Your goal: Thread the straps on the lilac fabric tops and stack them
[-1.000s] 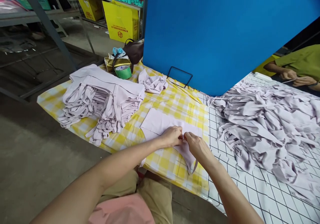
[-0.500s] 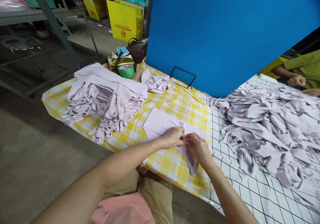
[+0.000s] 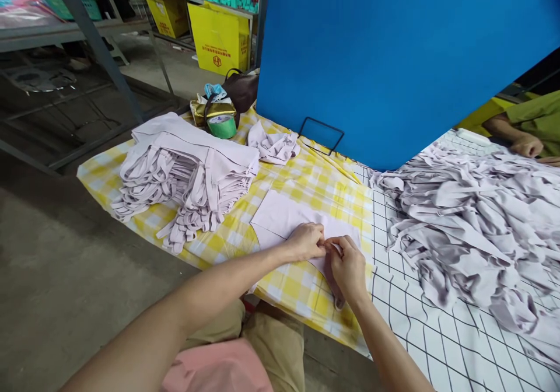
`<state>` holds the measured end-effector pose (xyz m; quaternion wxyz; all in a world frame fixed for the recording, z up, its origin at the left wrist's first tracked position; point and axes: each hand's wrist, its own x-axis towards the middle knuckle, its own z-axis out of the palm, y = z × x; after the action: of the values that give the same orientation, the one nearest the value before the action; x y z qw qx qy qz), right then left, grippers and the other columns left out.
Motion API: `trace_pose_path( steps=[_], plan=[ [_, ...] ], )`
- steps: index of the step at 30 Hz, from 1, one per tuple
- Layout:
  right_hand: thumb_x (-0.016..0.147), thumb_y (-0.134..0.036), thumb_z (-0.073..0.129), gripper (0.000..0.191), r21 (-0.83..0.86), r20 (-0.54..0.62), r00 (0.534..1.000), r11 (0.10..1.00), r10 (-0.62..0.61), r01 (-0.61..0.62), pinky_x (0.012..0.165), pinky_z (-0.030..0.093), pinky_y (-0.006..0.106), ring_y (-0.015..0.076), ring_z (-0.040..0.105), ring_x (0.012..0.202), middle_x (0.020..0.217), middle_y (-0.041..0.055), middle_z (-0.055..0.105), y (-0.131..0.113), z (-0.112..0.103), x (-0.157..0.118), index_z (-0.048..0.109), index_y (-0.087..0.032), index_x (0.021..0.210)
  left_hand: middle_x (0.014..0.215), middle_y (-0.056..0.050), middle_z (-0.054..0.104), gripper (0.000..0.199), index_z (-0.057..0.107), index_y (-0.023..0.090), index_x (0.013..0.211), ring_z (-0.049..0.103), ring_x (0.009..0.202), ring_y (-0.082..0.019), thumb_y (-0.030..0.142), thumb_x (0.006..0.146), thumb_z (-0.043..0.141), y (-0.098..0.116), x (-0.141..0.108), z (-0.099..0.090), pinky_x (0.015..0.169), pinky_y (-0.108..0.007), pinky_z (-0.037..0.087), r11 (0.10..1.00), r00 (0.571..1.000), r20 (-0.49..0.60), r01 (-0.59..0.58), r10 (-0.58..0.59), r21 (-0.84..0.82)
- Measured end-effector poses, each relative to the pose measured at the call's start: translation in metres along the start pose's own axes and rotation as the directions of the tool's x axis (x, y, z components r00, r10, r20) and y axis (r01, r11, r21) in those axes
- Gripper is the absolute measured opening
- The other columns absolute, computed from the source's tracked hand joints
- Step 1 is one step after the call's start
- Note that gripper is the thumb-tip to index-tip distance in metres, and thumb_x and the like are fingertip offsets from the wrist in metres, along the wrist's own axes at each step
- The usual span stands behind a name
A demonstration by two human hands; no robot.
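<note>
A pale lilac fabric garment piece (image 3: pixel 280 220) lies spread on the yellow-checked cloth in front of me, one narrow end hanging towards the table's near edge. My left hand (image 3: pixel 310 241) rests over its middle, fingers closed in a pinch on the fabric. Right beside it, my right hand (image 3: pixel 347 262) pinches the same piece with thumb and forefinger. The fingertips of both hands nearly meet, and the exact bit of fabric between them is too small to make out. To the left stands a thick stack of similar lilac garments (image 3: pixel 192 141) with straps hanging down.
A loose heap of lilac fabric (image 3: pixel 472 211) covers the white gridded cloth (image 3: pixel 406 310) at right. A blue board (image 3: pixel 371 59) with a black wire stand (image 3: pixel 321 135) rises behind. Green tape (image 3: pixel 222 126) sits behind the stack. A co-worker's hand (image 3: pixel 527 145) shows far right.
My right hand has turned slightly more upright, its fingertips still against the left hand's. The fabric's near end has shifted a little. The co-worker's hand has moved slightly.
</note>
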<state>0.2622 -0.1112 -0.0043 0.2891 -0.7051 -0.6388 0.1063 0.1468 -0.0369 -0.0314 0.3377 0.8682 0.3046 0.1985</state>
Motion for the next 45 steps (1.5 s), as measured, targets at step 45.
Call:
trace_pose_path(
  steps=[45],
  plan=[
    [0.074,-0.041,0.058,0.040,0.448,0.398,0.852,0.738,0.339,-0.504,0.075,0.049,0.032,0.0257,0.057,0.100,0.110,0.0097,0.062,-0.075,0.084,-0.165,0.060,-0.020,0.108,0.143,-0.004,0.034,0.047,0.043,0.022,0.131,0.020,0.135,-0.020,0.027,0.085,0.049,-0.036,-0.100,-0.086,0.111,-0.039,0.013,0.971,0.984,0.146,0.067,-0.102,0.228]
  ],
)
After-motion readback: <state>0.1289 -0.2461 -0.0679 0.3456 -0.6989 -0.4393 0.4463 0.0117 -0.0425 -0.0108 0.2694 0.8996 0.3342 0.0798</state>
